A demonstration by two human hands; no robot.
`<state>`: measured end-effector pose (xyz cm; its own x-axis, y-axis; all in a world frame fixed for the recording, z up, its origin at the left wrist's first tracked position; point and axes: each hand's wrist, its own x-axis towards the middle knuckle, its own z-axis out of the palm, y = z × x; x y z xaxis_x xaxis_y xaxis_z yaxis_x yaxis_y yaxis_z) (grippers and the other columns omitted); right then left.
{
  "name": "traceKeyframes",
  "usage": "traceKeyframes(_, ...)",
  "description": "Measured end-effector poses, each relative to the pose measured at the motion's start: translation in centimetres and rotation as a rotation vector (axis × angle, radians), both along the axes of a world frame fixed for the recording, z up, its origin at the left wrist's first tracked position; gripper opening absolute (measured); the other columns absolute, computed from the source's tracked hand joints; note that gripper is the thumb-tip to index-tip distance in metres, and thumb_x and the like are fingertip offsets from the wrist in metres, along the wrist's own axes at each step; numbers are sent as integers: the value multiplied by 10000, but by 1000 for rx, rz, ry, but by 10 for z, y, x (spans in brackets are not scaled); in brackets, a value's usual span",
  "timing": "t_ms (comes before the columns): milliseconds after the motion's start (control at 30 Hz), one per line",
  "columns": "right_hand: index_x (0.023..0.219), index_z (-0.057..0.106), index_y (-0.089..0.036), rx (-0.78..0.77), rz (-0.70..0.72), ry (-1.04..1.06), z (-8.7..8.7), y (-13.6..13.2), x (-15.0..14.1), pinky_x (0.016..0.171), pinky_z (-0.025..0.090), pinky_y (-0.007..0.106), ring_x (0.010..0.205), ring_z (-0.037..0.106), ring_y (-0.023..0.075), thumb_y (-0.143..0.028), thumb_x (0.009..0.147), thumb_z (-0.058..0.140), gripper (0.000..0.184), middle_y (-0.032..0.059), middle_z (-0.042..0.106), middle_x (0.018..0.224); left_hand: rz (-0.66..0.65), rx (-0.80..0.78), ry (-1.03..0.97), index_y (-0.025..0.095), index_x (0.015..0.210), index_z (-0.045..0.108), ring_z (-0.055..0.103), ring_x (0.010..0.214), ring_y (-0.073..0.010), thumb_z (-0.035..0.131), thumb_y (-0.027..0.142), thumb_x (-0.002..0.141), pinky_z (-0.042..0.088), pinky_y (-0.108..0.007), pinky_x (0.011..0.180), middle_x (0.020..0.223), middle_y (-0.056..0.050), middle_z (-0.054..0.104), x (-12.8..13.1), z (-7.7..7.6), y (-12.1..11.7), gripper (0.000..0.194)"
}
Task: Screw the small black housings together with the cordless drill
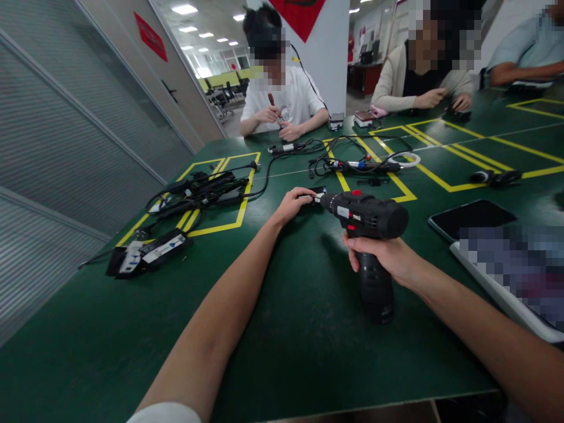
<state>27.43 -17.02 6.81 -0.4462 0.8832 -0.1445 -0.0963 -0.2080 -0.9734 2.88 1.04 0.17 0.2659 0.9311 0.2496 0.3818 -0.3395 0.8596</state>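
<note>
My right hand [383, 257] is wrapped round the handle of a black cordless drill [365, 216] with red buttons. The drill lies nearly level, its chuck pointing left and away from me. At the tip of the chuck, my left hand [296, 204] grips a small dark part [314, 195] near the table top. The drill's bit end meets or almost meets this part; the fingers and chuck hide the exact contact. What kind of part it is cannot be made out.
Black cables [207, 191] lie heaped at the left, with a black pouch [147, 252] in front. More cables and a pen-shaped electric screwdriver [359, 165] lie beyond. A phone [472, 218] and a tablet [515, 276] are at the right. Other people sit across the green table [282, 352].
</note>
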Motion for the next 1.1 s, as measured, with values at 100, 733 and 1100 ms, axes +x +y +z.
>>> traceKeyframes(100,868,609,-183,-6,-3,-5,-1,0,0,564,421,309,523,559,157,-326,806,660,164,6,617,577,-3,6,-3,223,953,738,562,1127,-234,619,309,748,408,-381,1046,1094,-41,675,0,0,0,252)
traceKeyframes(733,854,591,-181,2,-14,-12,2,0,-1,583,429,304,519,561,152,-302,809,657,145,1,619,558,-14,31,-9,212,952,739,563,1133,-227,615,298,757,401,-368,1056,1074,-41,680,-1,-3,3,246)
traceKeyframes(1100,851,603,-185,7,-5,-31,0,0,0,578,421,297,521,560,149,-304,816,641,130,6,631,556,-17,47,-13,204,951,740,572,1114,-225,613,289,762,403,-363,1048,1073,-48,683,0,-4,4,243)
